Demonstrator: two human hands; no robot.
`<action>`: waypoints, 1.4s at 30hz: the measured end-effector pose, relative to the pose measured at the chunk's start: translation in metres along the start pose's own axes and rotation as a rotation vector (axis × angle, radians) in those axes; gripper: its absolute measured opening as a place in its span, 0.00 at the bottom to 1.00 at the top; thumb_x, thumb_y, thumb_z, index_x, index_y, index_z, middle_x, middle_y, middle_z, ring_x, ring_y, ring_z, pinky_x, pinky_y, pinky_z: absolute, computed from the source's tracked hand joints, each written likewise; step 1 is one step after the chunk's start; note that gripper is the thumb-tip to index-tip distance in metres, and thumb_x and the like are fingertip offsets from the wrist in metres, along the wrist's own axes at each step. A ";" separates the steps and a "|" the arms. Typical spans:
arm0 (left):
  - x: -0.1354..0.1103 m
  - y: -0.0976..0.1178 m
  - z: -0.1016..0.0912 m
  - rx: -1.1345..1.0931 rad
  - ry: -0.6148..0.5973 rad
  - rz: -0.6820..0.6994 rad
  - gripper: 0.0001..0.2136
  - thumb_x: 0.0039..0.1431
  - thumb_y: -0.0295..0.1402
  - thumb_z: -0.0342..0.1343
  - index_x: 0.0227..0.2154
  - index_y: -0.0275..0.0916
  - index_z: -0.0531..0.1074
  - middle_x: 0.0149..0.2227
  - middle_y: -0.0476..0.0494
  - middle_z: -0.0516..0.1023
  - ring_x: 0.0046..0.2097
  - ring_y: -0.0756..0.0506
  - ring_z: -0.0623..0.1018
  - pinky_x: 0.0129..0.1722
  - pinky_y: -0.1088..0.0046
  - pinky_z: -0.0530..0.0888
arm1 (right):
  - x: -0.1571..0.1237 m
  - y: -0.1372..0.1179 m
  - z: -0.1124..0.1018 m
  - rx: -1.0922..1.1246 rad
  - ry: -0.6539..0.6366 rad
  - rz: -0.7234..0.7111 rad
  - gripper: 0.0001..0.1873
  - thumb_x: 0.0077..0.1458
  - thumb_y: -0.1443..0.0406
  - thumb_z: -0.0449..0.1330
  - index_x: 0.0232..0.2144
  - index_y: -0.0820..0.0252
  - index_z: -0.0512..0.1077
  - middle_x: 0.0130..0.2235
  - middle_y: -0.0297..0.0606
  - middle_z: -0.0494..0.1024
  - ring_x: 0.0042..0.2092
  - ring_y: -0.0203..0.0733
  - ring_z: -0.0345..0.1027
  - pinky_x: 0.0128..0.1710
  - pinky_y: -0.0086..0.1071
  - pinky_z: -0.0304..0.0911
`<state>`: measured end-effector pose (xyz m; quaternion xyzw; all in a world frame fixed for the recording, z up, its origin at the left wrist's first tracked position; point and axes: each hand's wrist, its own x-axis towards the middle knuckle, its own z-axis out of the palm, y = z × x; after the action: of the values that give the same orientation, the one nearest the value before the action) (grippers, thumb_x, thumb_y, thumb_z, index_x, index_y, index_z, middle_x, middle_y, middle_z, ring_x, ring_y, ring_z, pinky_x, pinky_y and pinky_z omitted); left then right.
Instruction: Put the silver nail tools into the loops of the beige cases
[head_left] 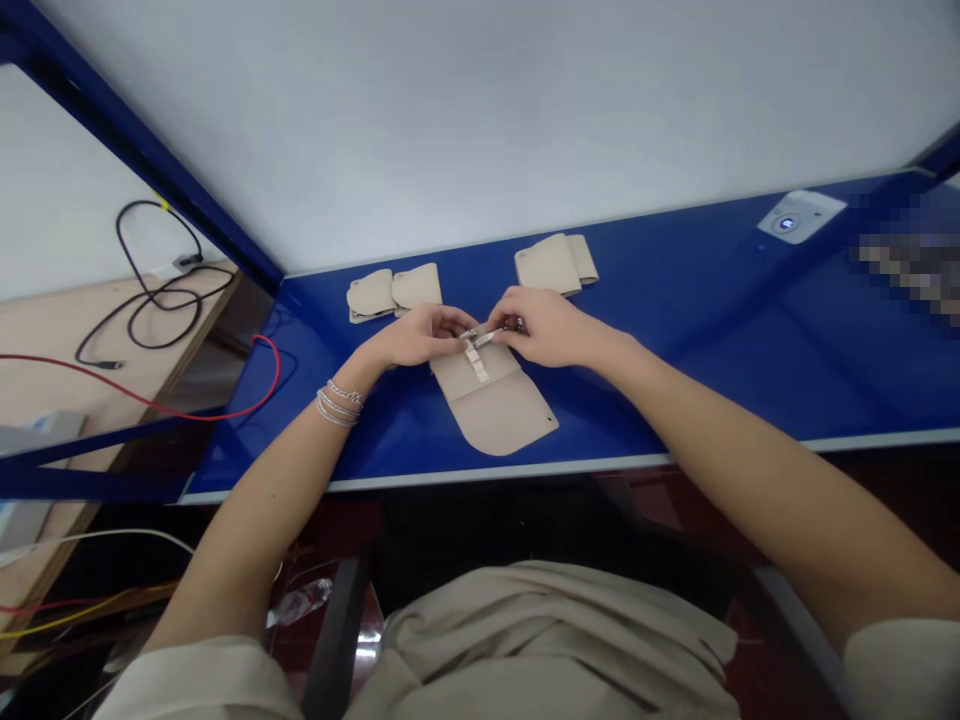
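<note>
A beige flap pouch lies unfolded on the blue table, its rounded flap toward me. A pale strip of loops runs down its inside. My left hand grips the pouch's upper left part, its fingertips beside the top of the strip. Between the closed fingers of my right hand is a small slim silvery tool, whose tip meets the top loops. Its exact kind is too small to tell, and my fingers cover part of it.
Two folded beige pouches lie at the back left of the blue table, and another folded pouch sits behind my right hand. A white device is at the back right. A red cable loops over the left edge.
</note>
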<state>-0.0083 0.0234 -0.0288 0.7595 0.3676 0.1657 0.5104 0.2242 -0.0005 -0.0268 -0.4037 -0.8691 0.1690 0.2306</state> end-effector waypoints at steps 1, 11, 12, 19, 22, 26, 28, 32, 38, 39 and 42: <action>0.000 0.000 0.000 -0.003 -0.002 0.005 0.21 0.53 0.37 0.65 0.48 0.31 0.75 0.36 0.40 0.80 0.34 0.49 0.76 0.33 0.75 0.70 | 0.000 0.000 0.001 0.002 0.013 -0.008 0.09 0.56 0.66 0.59 0.37 0.63 0.78 0.39 0.45 0.76 0.37 0.43 0.69 0.39 0.37 0.63; 0.000 -0.003 -0.002 -0.005 0.004 0.041 0.21 0.53 0.38 0.65 0.48 0.32 0.75 0.41 0.39 0.80 0.37 0.48 0.77 0.37 0.73 0.72 | 0.000 -0.008 0.001 0.092 0.062 -0.049 0.06 0.54 0.68 0.60 0.33 0.62 0.77 0.36 0.41 0.76 0.34 0.41 0.67 0.37 0.36 0.61; 0.000 -0.003 -0.002 -0.002 0.010 0.042 0.21 0.53 0.38 0.65 0.48 0.32 0.76 0.41 0.39 0.80 0.38 0.47 0.77 0.38 0.73 0.72 | -0.001 -0.008 0.001 0.095 0.066 -0.056 0.05 0.54 0.68 0.59 0.32 0.62 0.77 0.36 0.41 0.76 0.34 0.41 0.67 0.36 0.35 0.61; -0.002 0.002 -0.002 -0.048 0.029 0.019 0.22 0.50 0.37 0.66 0.47 0.32 0.76 0.43 0.38 0.81 0.41 0.45 0.78 0.42 0.70 0.73 | -0.001 -0.009 0.004 0.104 0.111 -0.115 0.06 0.56 0.69 0.57 0.32 0.61 0.75 0.35 0.40 0.73 0.33 0.40 0.63 0.35 0.34 0.58; -0.002 0.003 -0.002 -0.067 0.027 0.019 0.22 0.49 0.36 0.67 0.47 0.32 0.76 0.43 0.38 0.81 0.41 0.45 0.78 0.42 0.70 0.73 | 0.000 -0.008 0.005 0.143 0.129 -0.112 0.05 0.56 0.68 0.58 0.32 0.61 0.74 0.35 0.40 0.73 0.33 0.39 0.63 0.34 0.34 0.58; -0.002 0.002 -0.003 -0.092 0.026 0.024 0.21 0.50 0.35 0.67 0.47 0.32 0.76 0.43 0.38 0.81 0.41 0.46 0.78 0.42 0.70 0.73 | 0.000 -0.007 0.007 0.183 0.140 -0.103 0.05 0.56 0.68 0.58 0.33 0.61 0.75 0.35 0.39 0.74 0.34 0.39 0.64 0.34 0.34 0.59; -0.002 0.001 -0.004 -0.098 0.017 0.035 0.21 0.51 0.34 0.66 0.48 0.32 0.76 0.42 0.38 0.81 0.40 0.46 0.78 0.41 0.71 0.73 | 0.000 -0.007 0.008 0.198 0.154 -0.093 0.05 0.56 0.67 0.59 0.32 0.61 0.75 0.35 0.39 0.74 0.34 0.39 0.65 0.34 0.34 0.59; -0.003 0.002 -0.003 -0.090 -0.013 0.046 0.20 0.51 0.33 0.66 0.47 0.32 0.76 0.42 0.39 0.81 0.39 0.47 0.78 0.40 0.71 0.74 | 0.000 -0.006 0.007 0.230 0.194 -0.076 0.05 0.56 0.66 0.59 0.33 0.61 0.75 0.35 0.39 0.74 0.34 0.39 0.65 0.34 0.34 0.60; -0.004 0.005 -0.001 -0.074 -0.014 0.047 0.19 0.54 0.34 0.64 0.48 0.32 0.76 0.42 0.38 0.81 0.38 0.47 0.79 0.39 0.71 0.74 | -0.001 -0.010 0.003 0.233 0.172 -0.082 0.06 0.56 0.64 0.61 0.33 0.60 0.77 0.35 0.39 0.74 0.33 0.38 0.65 0.33 0.34 0.61; -0.004 0.005 -0.001 -0.067 -0.019 0.045 0.19 0.54 0.34 0.64 0.47 0.32 0.76 0.43 0.38 0.81 0.38 0.47 0.79 0.40 0.71 0.74 | -0.001 -0.011 0.002 0.228 0.163 -0.086 0.06 0.55 0.64 0.61 0.32 0.59 0.78 0.35 0.39 0.75 0.33 0.38 0.65 0.33 0.34 0.61; -0.004 0.004 -0.001 -0.063 -0.031 0.038 0.19 0.53 0.35 0.65 0.47 0.32 0.76 0.43 0.38 0.81 0.39 0.46 0.79 0.42 0.69 0.74 | -0.001 -0.013 0.003 0.212 0.146 -0.085 0.05 0.55 0.64 0.62 0.32 0.58 0.79 0.34 0.38 0.76 0.33 0.38 0.66 0.33 0.34 0.60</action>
<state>-0.0097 0.0202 -0.0243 0.7522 0.3399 0.1750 0.5367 0.2154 -0.0093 -0.0232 -0.3513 -0.8435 0.2201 0.3415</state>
